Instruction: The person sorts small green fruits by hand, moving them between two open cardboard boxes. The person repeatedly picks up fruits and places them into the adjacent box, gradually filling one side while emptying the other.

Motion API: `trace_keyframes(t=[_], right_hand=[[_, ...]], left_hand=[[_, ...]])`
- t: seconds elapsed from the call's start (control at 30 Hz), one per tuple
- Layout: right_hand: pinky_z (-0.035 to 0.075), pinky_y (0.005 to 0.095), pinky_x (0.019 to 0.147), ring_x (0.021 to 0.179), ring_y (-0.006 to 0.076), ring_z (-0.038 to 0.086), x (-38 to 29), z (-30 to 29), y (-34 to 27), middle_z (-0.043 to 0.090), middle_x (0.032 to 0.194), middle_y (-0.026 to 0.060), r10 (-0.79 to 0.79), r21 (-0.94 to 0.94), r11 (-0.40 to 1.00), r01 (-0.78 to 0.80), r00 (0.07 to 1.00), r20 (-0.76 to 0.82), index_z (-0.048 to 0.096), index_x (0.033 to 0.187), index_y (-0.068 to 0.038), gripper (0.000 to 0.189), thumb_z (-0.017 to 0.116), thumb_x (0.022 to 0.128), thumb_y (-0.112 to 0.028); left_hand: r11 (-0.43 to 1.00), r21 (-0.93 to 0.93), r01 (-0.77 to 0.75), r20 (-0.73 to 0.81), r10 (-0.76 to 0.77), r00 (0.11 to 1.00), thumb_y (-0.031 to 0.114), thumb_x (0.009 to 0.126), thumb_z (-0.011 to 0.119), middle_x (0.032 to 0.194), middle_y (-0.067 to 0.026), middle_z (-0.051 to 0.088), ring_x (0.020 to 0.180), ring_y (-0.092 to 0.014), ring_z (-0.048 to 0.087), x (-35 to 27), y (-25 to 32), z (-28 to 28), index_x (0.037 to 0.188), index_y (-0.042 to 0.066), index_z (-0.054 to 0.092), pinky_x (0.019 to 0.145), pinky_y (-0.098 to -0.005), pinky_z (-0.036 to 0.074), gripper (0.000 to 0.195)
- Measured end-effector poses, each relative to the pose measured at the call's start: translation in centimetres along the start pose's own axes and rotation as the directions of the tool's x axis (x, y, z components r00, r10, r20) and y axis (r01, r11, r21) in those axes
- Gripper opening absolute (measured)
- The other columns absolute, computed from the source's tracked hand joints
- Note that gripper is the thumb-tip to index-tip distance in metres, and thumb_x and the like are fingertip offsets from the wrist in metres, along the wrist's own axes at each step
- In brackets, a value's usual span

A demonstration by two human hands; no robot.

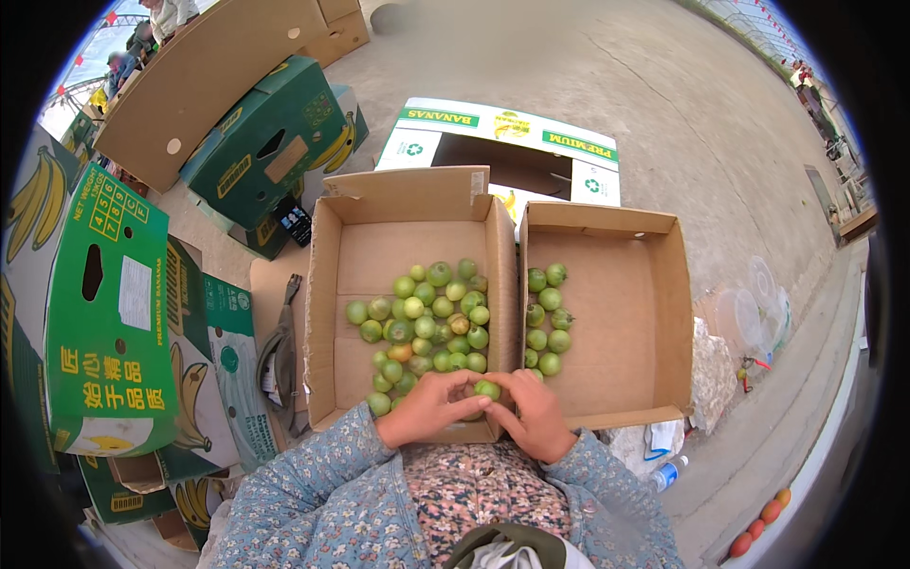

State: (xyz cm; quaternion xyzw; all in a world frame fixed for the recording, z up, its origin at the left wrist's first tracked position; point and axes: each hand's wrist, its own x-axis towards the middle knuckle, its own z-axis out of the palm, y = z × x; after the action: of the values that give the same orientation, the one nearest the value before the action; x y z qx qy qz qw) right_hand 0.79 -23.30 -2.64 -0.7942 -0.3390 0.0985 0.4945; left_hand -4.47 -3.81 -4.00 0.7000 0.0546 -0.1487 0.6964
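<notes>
Between the fingertips of my left hand (434,405) and my right hand (534,412) is one green tomato (487,389), held by both. My hands meet over the near right corner of the left cardboard box (405,242). Loose green tomatoes (424,327) fill the middle and right of that box, with an orange-tinged tomato (400,353) among them. Beside it stands the right cardboard box (604,306). Several green tomatoes (549,299) lie in rough rows along its left wall, some with calyxes on. My hands partly hide the nearest tomatoes.
Green banana cartons (106,306) are stacked at the left, with another carton (263,135) beyond. A white banana carton (498,124) stands behind both boxes. At the right are a stone block (713,384), clear plastic tubs (739,313), a plastic bottle (668,473) and red tomatoes (757,528) on a ledge.
</notes>
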Motion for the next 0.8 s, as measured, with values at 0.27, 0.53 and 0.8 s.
trace_keyframes(t=[0.27,0.53,0.8], right_hand=[[0.047,0.0256,0.07,0.079,0.0108,0.055,-0.7,-0.5,4.6,0.064,0.096,0.0041,0.73,0.981,0.169,-0.098,0.682,-0.058,0.06,0.118,-0.005,0.03,0.051,0.104,-0.03],[0.047,0.0295,0.072,0.082,0.0145,0.056,-0.4,-0.2,1.0,0.061,0.1,0.0065,0.345,0.428,0.862,-0.272,0.933,-0.102,0.052,0.138,-0.002,0.045,0.062,0.095,-0.012],[0.049,0.037,0.078,0.088,0.0216,0.059,0.0,0.2,0.2,0.06,0.099,0.0086,0.146,0.099,0.985,-0.138,0.986,-0.08,0.057,0.13,-0.007,0.043,0.07,0.089,-0.013]], left_hand=[[0.505,0.845,-0.177,0.022,0.298,0.954,0.012,0.086,0.069,0.113,-0.0139,0.058,0.099,-0.034,0.057,1.8,-2.3,-1.9,0.122,0.006,0.059,0.086,-0.0418,0.049,0.038],[0.935,0.351,-0.053,-0.043,0.072,0.996,0.016,0.091,0.07,0.107,-0.0091,0.064,0.093,-0.021,0.064,1.7,-1.3,-1.7,0.12,0.004,0.058,0.083,-0.0318,0.051,0.034],[0.996,0.051,-0.067,0.033,0.065,0.997,0.018,0.091,0.071,0.1,-0.006,0.067,0.091,-0.016,0.064,1.5,0.4,-0.5,0.121,0.0,0.059,0.08,-0.0283,0.052,0.036]])
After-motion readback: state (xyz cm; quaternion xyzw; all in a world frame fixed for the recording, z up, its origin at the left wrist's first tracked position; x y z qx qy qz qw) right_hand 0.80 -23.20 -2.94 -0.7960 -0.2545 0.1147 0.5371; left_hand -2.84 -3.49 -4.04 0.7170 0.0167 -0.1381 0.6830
